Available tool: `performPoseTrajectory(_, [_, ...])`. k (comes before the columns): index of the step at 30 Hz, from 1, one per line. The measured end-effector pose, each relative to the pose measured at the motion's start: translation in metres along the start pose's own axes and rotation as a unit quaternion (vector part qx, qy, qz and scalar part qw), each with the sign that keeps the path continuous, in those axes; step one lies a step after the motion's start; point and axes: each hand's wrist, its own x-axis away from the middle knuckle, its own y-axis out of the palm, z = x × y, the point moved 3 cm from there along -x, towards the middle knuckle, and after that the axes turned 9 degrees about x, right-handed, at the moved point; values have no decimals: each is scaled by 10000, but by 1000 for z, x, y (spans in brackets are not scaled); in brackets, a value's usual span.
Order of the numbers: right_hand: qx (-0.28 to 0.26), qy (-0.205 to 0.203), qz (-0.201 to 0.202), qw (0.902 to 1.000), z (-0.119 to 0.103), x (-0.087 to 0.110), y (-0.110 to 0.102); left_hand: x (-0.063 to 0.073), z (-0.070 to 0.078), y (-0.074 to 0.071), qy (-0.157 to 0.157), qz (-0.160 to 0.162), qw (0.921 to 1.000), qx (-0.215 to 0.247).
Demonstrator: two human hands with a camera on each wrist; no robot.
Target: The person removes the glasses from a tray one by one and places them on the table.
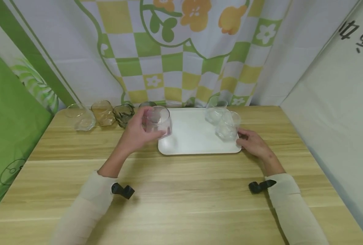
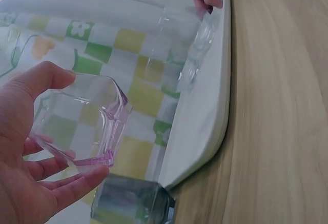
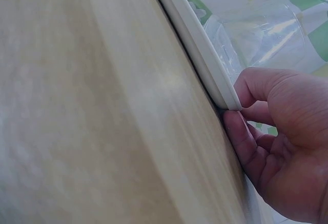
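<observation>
My left hand [image 1: 135, 131] grips a clear drinking glass [image 1: 159, 119] with a pink-purple tinted base, thumb on one side and fingers on the other. The glass is over the left end of a white tray [image 1: 187, 136]; in the left wrist view it appears raised and tilted. At the tray's right front corner, my right hand [image 1: 255, 144] pinches the rim, as the right wrist view shows. Two clear glasses, one farther back [image 1: 215, 110] and one nearer [image 1: 228, 126], stand on the tray's right part, close to that hand.
Left of the tray, a row of glasses lines the table's back: one clear [image 1: 84, 120], one amber [image 1: 103, 114], one dark smoky [image 1: 124, 115]. A blue-grey glass [image 2: 128, 198] stands by the tray's left end, partly hidden by my left hand. A patterned curtain [image 1: 169, 68] hangs behind the table.
</observation>
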Motion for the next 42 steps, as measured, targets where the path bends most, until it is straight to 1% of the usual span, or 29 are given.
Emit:
performPoseTrajectory(3, [11,-31,5,10000,0,-1,0,7,-3,-12,-14,73,9999,117])
performPoseTrajectory(6, [14,-71,-1,10000,0,-2,0,16,-8,-27,-93,149,9996,201])
performPoseTrajectory(12, [16,-118,-14,9999,0,-5,1,30,-19,-58,-151,476,9987,31])
performPoseTrajectory(16, [24,-94,-7,10000,1,-4,0,38,-27,-75,-254,626,9977,37])
performPoseTrajectory(20, [50,-73,-23,10000,1,-4,0,42,-35,-88,-406,787,9961,6])
performPoseTrajectory(27, [48,-107,-15,9999,1,-4,1,49,-48,-113,-638,1045,9919,-343])
performPoseTrajectory(34, [125,-77,-18,9999,1,-3,-1,57,-67,-139,-999,1321,9841,-649])
performPoseTrajectory(42, [111,-52,-24,9999,2,-2,-2,65,-85,-159,-1277,1574,9764,-744])
